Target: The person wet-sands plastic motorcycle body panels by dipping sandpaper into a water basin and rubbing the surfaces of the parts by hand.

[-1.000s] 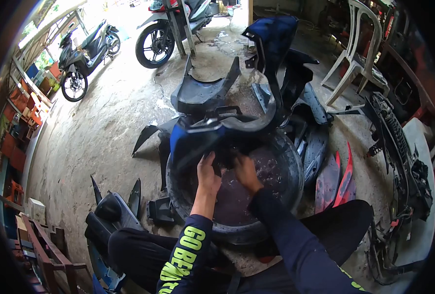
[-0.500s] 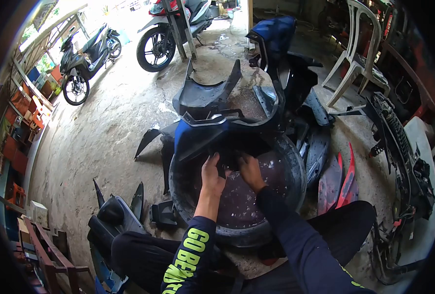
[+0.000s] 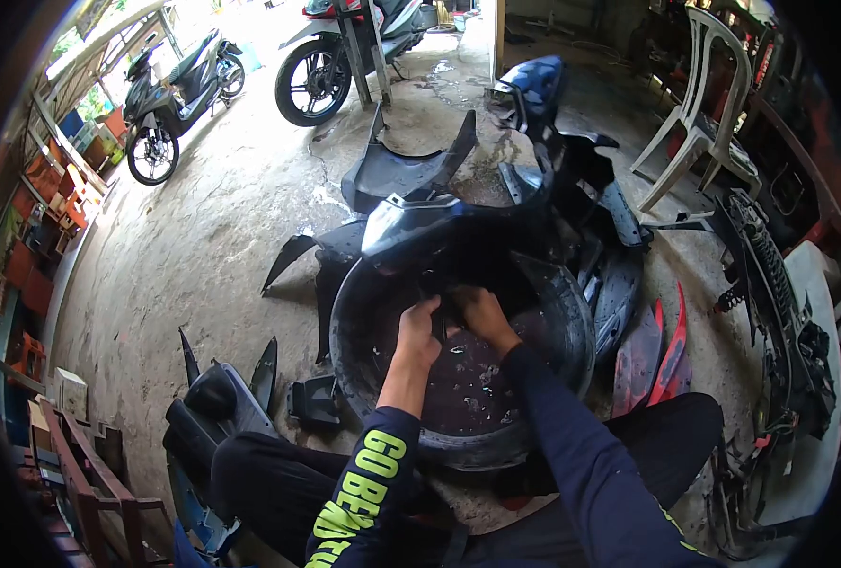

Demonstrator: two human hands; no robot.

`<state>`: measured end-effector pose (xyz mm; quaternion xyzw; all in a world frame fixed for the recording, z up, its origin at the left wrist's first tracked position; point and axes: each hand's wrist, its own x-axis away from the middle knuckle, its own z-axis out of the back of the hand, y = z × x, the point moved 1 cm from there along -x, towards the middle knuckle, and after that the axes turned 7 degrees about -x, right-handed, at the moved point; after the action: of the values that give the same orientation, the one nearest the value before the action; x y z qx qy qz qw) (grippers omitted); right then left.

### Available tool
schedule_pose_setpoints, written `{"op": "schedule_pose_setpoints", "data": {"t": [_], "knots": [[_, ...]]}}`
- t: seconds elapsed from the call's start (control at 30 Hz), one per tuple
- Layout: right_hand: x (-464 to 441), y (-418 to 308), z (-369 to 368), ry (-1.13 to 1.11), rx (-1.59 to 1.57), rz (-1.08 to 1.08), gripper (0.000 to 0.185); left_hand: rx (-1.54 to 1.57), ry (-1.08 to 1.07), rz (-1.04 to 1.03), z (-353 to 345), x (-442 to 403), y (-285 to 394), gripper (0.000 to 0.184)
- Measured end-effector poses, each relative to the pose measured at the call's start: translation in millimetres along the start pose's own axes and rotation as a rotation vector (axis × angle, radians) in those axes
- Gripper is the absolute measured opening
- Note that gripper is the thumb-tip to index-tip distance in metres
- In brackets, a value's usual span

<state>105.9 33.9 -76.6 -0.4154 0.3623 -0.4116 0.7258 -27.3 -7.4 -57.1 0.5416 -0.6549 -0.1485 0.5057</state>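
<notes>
A large dark blue and black motorcycle fairing panel (image 3: 411, 224) spans the far half of a round black tub (image 3: 346, 371) that holds dark liquid with specks on it. My left hand (image 3: 419, 331) is closed on the panel's near lower part, its thumb on top. Just to the right, my right hand (image 3: 483, 317) has its fingers curled against the same dark part. The fingertips of both hands merge into the shadow of the panel, and any small item between them is hidden.
Black body panels (image 3: 217, 407) lie at left, with red pieces (image 3: 668, 346) at right. Beyond the tub rests a grey-black cover (image 3: 406, 175). A plastic chair (image 3: 699, 114) stands back right, a motorcycle frame (image 3: 770, 303) at far right. Two scooters are parked behind.
The panel has tilted, its upper right end dropping and its left face now catching light. Both hands stay on it and have shifted slightly right. The whole view has moved a little.
</notes>
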Motion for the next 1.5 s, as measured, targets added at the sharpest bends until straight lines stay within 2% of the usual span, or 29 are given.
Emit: {"op": "schedule_pose_setpoints", "data": {"t": [0.03,0.07,0.13,0.27,0.37,0.47,0.57,0.63,0.73,0.77,0.87,0.9,0.93,1.0,1.03,1.1,1.13,1.2,1.27,1.33,1.37,1.43,1.5], "knots": [[-9.8,3.8,-1.5,-0.006,0.094,0.096,0.033,-0.015,-0.006,-0.001,1.1,1.3,3.6,0.022],[0.0,9.5,-3.1,-0.010,0.091,0.098,0.033,-0.014,-0.001,-0.003,7.9,-2.3,5.9,0.022],[36.4,-9.0,-1.2,-0.002,-0.386,-0.113,0.032,0.012,-0.109,-0.006,22.4,-6.7,6.5,0.021],[8.4,-6.0,11.7,-0.003,-0.181,-0.202,0.032,0.017,-0.073,0.072,15.0,-2.7,-4.5,0.020],[15.8,-18.8,5.9,-0.062,-0.228,-0.090,0.033,0.044,-0.180,0.008,28.7,-10.2,2.0,0.019],[16.8,-24.3,11.1,-0.035,-0.336,-0.086,0.034,0.077,-0.017,0.014,16.3,-3.1,3.2,0.017],[-5.4,-33.4,14.2,-0.069,-0.175,-0.185,0.033,0.081,-0.037,0.003,20.9,-7.7,6.0,0.019],[24.6,-45.3,3.2,-0.013,-0.157,-0.008,0.033,0.080,-0.049,-0.005,27.9,-8.0,9.3,0.020],[11.4,-22.5,0.2,0.008,-0.185,-0.106,0.032,0.036,0.005,0.029,21.1,-7.3,10.7,0.022],[-9.4,-7.3,-2.4,0.033,-0.127,-0.009,0.032,0.001,0.006,-0.014,16.9,-6.8,4.7,0.022],[-1.9,-26.1,-7.6,-0.011,-0.117,-0.054,0.032,-0.080,-0.018,-0.098,15.2,3.9,16.9,0.023],[18.3,-31.0,-10.4,0.034,0.021,0.154,0.033,-0.113,-0.010,-0.069,15.3,4.5,23.0,0.023],[18.8,-31.6,-10.8,0.031,0.021,0.154,0.033,-0.144,-0.003,-0.038,15.4,5.6,25.1,0.023],[17.5,-31.1,-3.9,0.063,-0.062,-0.079,0.032,-0.159,0.003,-0.046,5.7,7.2,16.4,0.023],[10.1,-19.8,-3.0,0.072,-0.059,-0.085,0.032,-0.184,0.010,-0.043,1.5,7.6,10.1,0.023],[-14.3,-0.8,-5.8,-0.014,0.115,0.176,0.034,-0.178,-0.042,-0.067,4.0,5.5,14.6,0.023],[-3.4,-12.3,-9.6,-0.014,0.110,0.172,0.034,-0.170,-0.084,-0.093,10.8,5.2,19.8,0.023],[25.8,-37.4,-13.1,0.090,-0.170,-0.083,0.033,-0.189,-0.106,-0.082,18.6,1.0,22.9,0.023],[6.0,-36.6,-3.9,0.103,-0.163,-0.105,0.032,-0.194,-0.037,-0.078,11.3,1.1,14.5,0.024],[-19.5,-20.0,-3.3,0.013,0.201,0.197,0.032,-0.248,-0.018,-0.098,8.5,3.6,12.6,0.024],[-8.2,-19.7,-8.4,0.015,0.200,0.198,0.032,-0.209,-0.016,-0.116,12.0,0.3,18.3,0.023],[28.6,-42.0,-18.6,0.078,-0.128,0.080,0.032,-0.178,0.030,-0.080,22.5,1.0,33.2,0.022],[20.2,-32.8,-17.2,0.028,-0.073,0.014,0.032,-0.214,0.046,-0.083,19.7,6.8,36.9,0.021]]}}
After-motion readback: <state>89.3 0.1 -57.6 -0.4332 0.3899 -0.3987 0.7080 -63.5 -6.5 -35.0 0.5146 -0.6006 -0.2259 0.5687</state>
